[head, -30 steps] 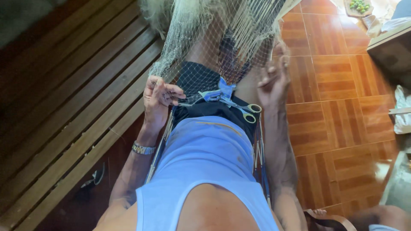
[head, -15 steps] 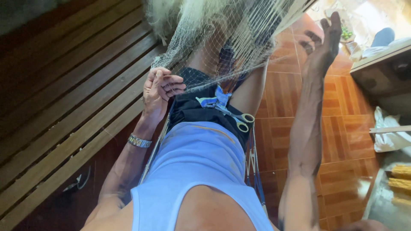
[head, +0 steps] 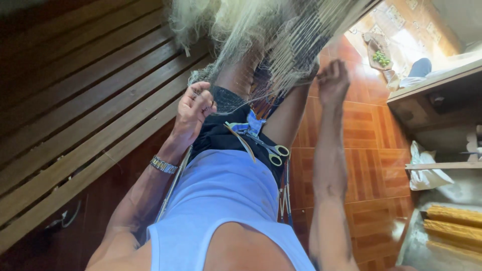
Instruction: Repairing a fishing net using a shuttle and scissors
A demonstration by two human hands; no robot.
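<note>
A pale fishing net (head: 261,40) hangs down from the top over my lap and legs. My left hand (head: 195,111) is closed on the net's edge by my left thigh, a metal watch on that wrist. My right hand (head: 332,80) is raised and stretched forward, fingers closed on net strands pulled taut. A pair of scissors (head: 268,149) with yellow-green handles lies on my lap on the dark shorts, beside a blue scrap and a thin yellow netting needle (head: 241,140).
A slatted wooden bench or wall (head: 75,110) runs along the left. Red-brown floor tiles (head: 371,165) lie to the right. A wooden table edge (head: 432,85), white bags (head: 427,170) and yellow bundles (head: 452,226) stand at the right.
My right hand has swung up and outward, drawing the net strands tight, then come down slightly. The left hand has kept its grip on the net. The view has tilted.
</note>
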